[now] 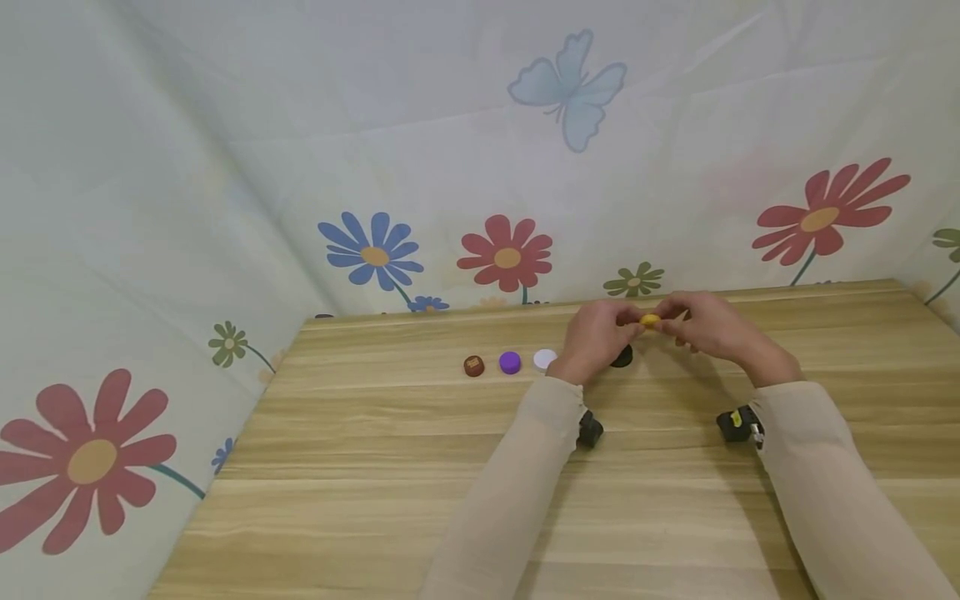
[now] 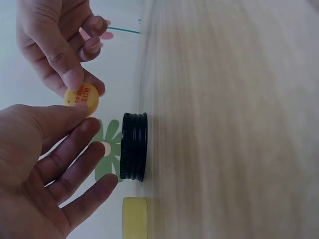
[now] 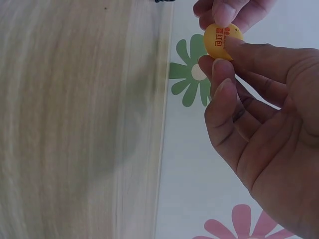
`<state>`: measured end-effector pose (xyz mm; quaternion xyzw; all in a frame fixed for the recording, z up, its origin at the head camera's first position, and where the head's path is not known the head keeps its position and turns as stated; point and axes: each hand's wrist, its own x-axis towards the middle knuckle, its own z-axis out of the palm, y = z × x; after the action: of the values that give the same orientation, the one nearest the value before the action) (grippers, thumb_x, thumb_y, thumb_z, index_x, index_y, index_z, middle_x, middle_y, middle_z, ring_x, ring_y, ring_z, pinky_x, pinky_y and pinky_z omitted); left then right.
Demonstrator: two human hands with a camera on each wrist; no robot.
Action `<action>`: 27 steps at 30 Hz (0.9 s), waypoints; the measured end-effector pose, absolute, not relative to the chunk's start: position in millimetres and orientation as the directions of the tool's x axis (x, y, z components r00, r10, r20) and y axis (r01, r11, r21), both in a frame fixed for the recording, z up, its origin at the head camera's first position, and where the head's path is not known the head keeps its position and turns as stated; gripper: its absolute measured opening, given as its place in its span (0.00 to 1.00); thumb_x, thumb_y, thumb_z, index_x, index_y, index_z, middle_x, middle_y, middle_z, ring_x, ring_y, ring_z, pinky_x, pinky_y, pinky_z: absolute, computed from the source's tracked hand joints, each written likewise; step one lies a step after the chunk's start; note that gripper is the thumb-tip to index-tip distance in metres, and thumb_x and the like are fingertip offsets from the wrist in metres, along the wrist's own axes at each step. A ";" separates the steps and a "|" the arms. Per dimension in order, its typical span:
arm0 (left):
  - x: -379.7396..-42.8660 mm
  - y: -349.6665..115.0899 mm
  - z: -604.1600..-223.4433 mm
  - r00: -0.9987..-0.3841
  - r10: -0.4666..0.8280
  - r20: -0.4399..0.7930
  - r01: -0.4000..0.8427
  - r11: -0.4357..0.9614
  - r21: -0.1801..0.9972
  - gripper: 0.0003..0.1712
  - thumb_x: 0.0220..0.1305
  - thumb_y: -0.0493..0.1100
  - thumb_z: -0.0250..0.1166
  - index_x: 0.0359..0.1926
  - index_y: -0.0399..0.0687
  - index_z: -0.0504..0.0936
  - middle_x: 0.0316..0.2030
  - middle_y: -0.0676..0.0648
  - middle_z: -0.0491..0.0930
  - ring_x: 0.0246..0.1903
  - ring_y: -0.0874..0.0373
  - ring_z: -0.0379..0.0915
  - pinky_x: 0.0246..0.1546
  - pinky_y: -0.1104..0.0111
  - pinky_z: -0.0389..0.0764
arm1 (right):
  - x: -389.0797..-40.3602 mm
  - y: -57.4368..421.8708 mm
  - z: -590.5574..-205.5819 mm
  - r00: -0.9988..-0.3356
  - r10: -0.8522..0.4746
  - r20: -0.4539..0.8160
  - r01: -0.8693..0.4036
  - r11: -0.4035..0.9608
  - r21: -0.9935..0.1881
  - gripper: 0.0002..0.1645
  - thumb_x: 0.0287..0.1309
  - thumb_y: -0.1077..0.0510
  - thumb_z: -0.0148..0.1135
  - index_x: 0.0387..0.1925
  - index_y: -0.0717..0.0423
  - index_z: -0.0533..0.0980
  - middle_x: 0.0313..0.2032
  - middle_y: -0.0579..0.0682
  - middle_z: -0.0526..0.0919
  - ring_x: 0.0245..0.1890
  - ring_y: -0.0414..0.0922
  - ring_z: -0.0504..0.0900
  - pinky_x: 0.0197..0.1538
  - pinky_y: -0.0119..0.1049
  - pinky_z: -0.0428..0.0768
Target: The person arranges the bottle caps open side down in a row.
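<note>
A round yellow bottle cap (image 1: pixel 649 320) with red printed characters is held up above the far part of the table, pinched from both sides. My left hand (image 1: pixel 600 333) grips one edge between thumb and forefinger. On the opposite edge, the thumb and fingers of my right hand (image 1: pixel 708 327) pinch it. The printed face of the cap (image 3: pixel 219 42) shows in both wrist views. Below the hands lies a black ridged cap (image 2: pixel 134 147), partly covered by my left hand in the head view. Beside it is a pale yellow cap (image 2: pixel 135 218), hidden in the head view.
Left of the hands, a brown cap (image 1: pixel 473 366), a purple cap (image 1: pixel 510 362) and a white cap (image 1: pixel 545 359) lie in a row on the wooden table (image 1: pixel 360 467). A flower-printed cloth (image 1: pixel 420 150) hangs behind the far edge.
</note>
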<state>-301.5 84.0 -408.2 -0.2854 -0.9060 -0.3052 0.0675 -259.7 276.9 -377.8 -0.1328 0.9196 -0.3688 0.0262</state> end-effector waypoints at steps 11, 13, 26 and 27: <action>-300.0 83.2 -406.3 -0.828 0.482 0.285 0.555 0.639 0.532 0.12 0.72 0.44 0.72 0.54 0.53 0.90 0.43 0.57 0.91 0.44 0.68 0.82 0.44 0.79 0.74 | -260.3 275.7 -378.5 -0.962 -0.266 0.066 -0.242 0.707 -0.665 0.13 0.78 0.64 0.58 0.55 0.70 0.79 0.44 0.64 0.84 0.30 0.51 0.80 0.28 0.40 0.81; -299.8 82.9 -406.5 -0.827 0.484 0.285 0.557 0.641 0.528 0.14 0.72 0.44 0.73 0.56 0.53 0.89 0.43 0.57 0.91 0.45 0.68 0.83 0.44 0.79 0.74 | -260.3 275.5 -378.7 -0.962 -0.267 0.066 -0.241 0.705 -0.667 0.13 0.78 0.64 0.58 0.55 0.71 0.78 0.44 0.65 0.84 0.29 0.52 0.80 0.28 0.40 0.81; -300.5 81.4 -406.4 -0.808 0.514 0.288 0.582 0.622 0.523 0.19 0.70 0.41 0.74 0.60 0.54 0.87 0.42 0.55 0.90 0.44 0.67 0.83 0.44 0.78 0.76 | -260.9 275.1 -378.3 -0.964 -0.261 0.051 -0.227 0.705 -0.672 0.17 0.80 0.66 0.54 0.61 0.74 0.75 0.43 0.65 0.84 0.28 0.50 0.78 0.28 0.39 0.79; -300.6 81.4 -406.5 -0.807 0.515 0.289 0.583 0.620 0.525 0.19 0.70 0.41 0.74 0.60 0.54 0.87 0.41 0.55 0.90 0.44 0.67 0.83 0.44 0.78 0.75 | -260.9 275.2 -378.3 -0.964 -0.262 0.052 -0.228 0.706 -0.671 0.17 0.80 0.66 0.54 0.61 0.74 0.75 0.43 0.65 0.84 0.28 0.50 0.78 0.28 0.39 0.80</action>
<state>-300.6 81.4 -406.5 -0.3056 -0.8983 -0.3110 0.0552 -260.9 275.2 -378.3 -0.1325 0.9232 -0.3601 0.0237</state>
